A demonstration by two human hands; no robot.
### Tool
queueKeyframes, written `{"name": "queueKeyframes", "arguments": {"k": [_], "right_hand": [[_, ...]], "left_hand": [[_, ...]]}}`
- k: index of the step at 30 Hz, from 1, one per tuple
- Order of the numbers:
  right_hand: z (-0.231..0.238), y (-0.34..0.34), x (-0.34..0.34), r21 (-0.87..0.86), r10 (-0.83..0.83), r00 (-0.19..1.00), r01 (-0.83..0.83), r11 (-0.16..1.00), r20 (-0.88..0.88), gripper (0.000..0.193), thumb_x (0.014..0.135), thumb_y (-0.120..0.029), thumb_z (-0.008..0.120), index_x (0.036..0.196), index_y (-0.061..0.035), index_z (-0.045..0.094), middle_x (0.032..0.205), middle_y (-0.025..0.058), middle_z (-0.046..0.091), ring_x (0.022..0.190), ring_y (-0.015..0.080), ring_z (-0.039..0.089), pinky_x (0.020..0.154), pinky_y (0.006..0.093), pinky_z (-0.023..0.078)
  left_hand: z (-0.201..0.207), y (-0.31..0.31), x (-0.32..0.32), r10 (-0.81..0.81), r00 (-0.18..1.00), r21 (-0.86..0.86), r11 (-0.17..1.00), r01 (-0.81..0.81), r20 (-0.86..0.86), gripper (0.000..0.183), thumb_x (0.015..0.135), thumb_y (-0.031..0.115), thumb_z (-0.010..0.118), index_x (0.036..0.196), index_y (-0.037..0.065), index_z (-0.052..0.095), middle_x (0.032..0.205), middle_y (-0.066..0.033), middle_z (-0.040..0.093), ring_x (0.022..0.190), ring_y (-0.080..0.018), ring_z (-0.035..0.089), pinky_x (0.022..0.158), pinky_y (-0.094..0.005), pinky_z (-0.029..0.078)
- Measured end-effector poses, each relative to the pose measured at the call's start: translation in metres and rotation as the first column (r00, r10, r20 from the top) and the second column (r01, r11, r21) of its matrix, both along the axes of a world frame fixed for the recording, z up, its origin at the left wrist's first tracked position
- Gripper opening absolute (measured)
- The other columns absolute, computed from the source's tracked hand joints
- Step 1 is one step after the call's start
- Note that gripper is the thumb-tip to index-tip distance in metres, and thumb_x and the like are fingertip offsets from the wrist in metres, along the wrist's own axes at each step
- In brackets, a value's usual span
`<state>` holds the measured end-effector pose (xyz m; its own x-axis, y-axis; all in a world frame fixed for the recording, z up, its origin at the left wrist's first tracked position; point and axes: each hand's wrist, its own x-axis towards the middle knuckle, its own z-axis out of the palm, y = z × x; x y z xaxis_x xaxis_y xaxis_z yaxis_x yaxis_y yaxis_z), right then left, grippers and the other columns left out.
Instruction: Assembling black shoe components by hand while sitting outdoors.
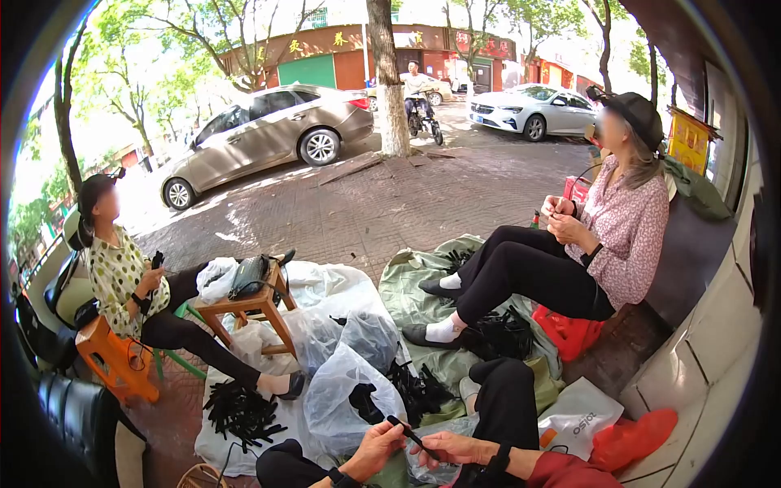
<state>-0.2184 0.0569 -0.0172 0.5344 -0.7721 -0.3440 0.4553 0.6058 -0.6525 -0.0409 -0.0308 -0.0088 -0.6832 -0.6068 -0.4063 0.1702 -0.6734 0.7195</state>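
In translucent bag (332, 411): black pieces (366, 403). Left hand (376, 450), right hand (451, 450): each grip pinched closed on slim black strip (412, 437).

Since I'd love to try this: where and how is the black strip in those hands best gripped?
Probably pinch the strip by its bare middle, from the far side: it is thin and slants between the left hand and the right hand, which both reach in from the near side.
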Motion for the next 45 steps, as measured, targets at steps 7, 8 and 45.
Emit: {"name": "queueKeyframes", "arguments": {"k": [7,8,45], "right_hand": [[-0.004,0.006,0.003,0.063,-0.035,0.985,0.025,0.998,0.170,0.027,0.088,-0.025,0.046,0.095,0.0005,0.051,0.067,0.0042,0.053,0.057,0.0137,0.045,0.056,0.0244,0.037],[-0.009,0.006,0.002,0.065,0.003,0.983,-0.016,0.998,0.186,0.022,0.088,-0.023,0.046,0.090,-0.0013,0.051,0.067,0.0035,0.052,0.057,0.0124,0.046,0.054,0.0235,0.038],[0.034,0.045,-0.097,-0.213,-0.115,0.409,-0.203,0.956,-0.905,0.018,0.078,-0.014,0.051,0.081,0.0019,0.058,0.063,0.0053,0.057,0.057,0.0107,0.056,0.053,0.0247,0.046]], "left_hand": [[-0.006,0.002,0.006,-0.086,0.987,0.013,0.996,0.088,-0.133,0.020,0.085,0.018,0.051,0.095,0.001,0.055,0.074,-0.0037,0.056,0.068,-0.0128,0.053,0.066,-0.0265,0.043],[-0.006,0.002,0.006,-0.102,0.985,0.020,0.994,0.106,-0.138,0.021,0.086,0.019,0.050,0.095,0.001,0.055,0.075,-0.0046,0.056,0.068,-0.0135,0.053,0.066,-0.0273,0.043],[0.011,-0.008,0.004,0.147,0.986,-0.028,0.989,-0.145,0.078,0.015,0.087,0.016,0.041,0.096,0.005,0.045,0.064,-0.0046,0.051,0.049,-0.0121,0.047,0.038,-0.0223,0.033]]}}
